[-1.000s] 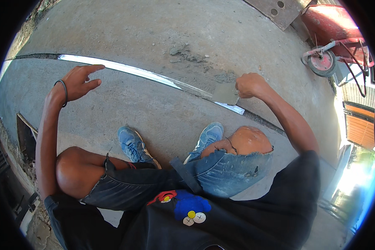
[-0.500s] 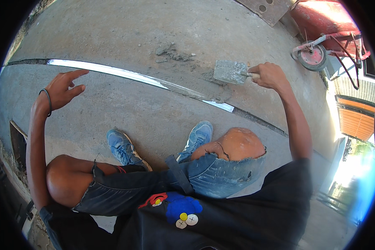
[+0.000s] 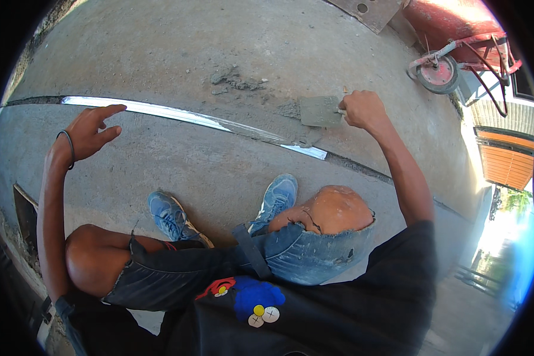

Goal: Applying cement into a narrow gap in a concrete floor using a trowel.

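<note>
My right hand (image 3: 363, 111) grips a trowel by its handle; the flat grey blade (image 3: 316, 111) lies over a wet mortar smear (image 3: 288, 108), just beyond a long shiny metal strip (image 3: 160, 110). The strip follows a groove crossing the concrete, its right part streaked with grey mortar. My left hand (image 3: 95, 130) is open, fingers apart, its index fingertip at the strip's near edge by the left part; I cannot tell whether it touches. Clumps of mortar (image 3: 234, 80) sit on the far slab.
My shoes (image 3: 273, 199) and bent knees are on the near slab. A red wheelbarrow (image 3: 451, 24) stands upper right, beside a board with holes (image 3: 368, 12). An orange slatted panel (image 3: 504, 154) shows at right, a dark opening (image 3: 26, 219) at left.
The trowel has moved from on the strip's right part to the mortar just beyond it, its blade tilting on the way. My left hand stays near the strip. The whole view has shifted slightly.
</note>
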Motion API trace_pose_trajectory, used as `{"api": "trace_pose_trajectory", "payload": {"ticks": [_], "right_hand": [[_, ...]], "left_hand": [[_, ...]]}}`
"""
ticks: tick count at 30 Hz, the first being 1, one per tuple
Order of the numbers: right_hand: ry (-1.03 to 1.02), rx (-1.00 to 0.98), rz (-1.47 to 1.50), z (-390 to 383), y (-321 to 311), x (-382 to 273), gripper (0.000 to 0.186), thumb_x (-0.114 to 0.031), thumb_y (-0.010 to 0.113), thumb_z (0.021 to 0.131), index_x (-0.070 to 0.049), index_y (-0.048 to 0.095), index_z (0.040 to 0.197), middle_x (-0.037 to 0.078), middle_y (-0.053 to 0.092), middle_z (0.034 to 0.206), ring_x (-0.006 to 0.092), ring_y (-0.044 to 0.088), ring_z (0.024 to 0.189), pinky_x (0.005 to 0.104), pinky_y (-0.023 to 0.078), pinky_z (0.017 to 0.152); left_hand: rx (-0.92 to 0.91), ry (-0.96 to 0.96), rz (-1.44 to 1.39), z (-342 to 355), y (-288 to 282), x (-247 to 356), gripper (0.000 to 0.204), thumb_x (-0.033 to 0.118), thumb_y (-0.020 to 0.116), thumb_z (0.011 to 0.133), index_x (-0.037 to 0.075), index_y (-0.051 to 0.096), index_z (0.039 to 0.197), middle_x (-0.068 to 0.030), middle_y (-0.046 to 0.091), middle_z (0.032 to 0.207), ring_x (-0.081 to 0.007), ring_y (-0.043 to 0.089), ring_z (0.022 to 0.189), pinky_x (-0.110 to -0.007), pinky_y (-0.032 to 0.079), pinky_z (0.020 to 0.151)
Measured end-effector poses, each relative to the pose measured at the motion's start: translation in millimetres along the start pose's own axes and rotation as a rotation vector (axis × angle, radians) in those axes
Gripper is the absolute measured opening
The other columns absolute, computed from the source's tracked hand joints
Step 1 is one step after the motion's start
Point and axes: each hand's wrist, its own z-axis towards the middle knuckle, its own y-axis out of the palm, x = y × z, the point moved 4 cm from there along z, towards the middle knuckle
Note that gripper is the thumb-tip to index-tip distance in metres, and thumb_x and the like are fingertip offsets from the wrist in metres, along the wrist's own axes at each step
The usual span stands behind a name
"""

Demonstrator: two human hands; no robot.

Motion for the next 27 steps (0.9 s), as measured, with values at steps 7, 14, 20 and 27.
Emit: {"api": "trace_pose_trajectory", "payload": {"ticks": [7,14,20,27], "right_hand": [[-0.300,0.119,-0.249,66.1,-46.6,-92.4,0.016,-0.016,0.063,0.077,-0.008,0.076,0.078,0.014,0.072,0.079,0.0308,0.072,0.074,0.0436,0.056,0.061],[-0.334,0.104,-0.156,78.5,-90.2,-154.5,0.013,-0.013,0.064,0.075,-0.006,0.075,0.074,0.016,0.072,0.079,0.0313,0.072,0.074,0.0434,0.056,0.061],[-0.375,0.157,-0.126,73.5,-120.9,-137.9,0.010,-0.010,0.066,0.073,-0.005,0.074,0.075,0.017,0.071,0.079,0.0317,0.071,0.076,0.0408,0.056,0.066],[-0.189,0.155,-0.185,86.2,-93.6,-99.5,0.013,-0.012,0.065,0.076,-0.003,0.073,0.079,0.017,0.072,0.080,0.0301,0.071,0.074,0.0394,0.056,0.064]], "left_hand": [[-0.012,-0.013,-0.022,-13.5,-2.9,-6.3,0.048,0.022,0.063,0.092,0.012,0.053,0.137,-0.0178,0.061,0.128,-0.0331,0.065,0.102,-0.045,0.054,0.088],[-0.007,-0.043,-0.037,-17.5,-5.7,-9.2,0.047,0.023,0.062,0.092,0.011,0.054,0.137,-0.0186,0.061,0.128,-0.0343,0.065,0.105,-0.046,0.054,0.090],[0.012,-0.081,-0.047,-21.8,-5.6,-13.1,0.047,0.023,0.061,0.093,0.013,0.054,0.138,-0.0182,0.061,0.127,-0.0338,0.065,0.104,-0.047,0.054,0.090],[-0.007,-0.080,-0.050,-19.8,-3.0,-18.0,0.049,0.023,0.063,0.091,0.012,0.053,0.138,-0.0153,0.060,0.130,-0.0301,0.063,0.104,-0.043,0.051,0.092]]}}
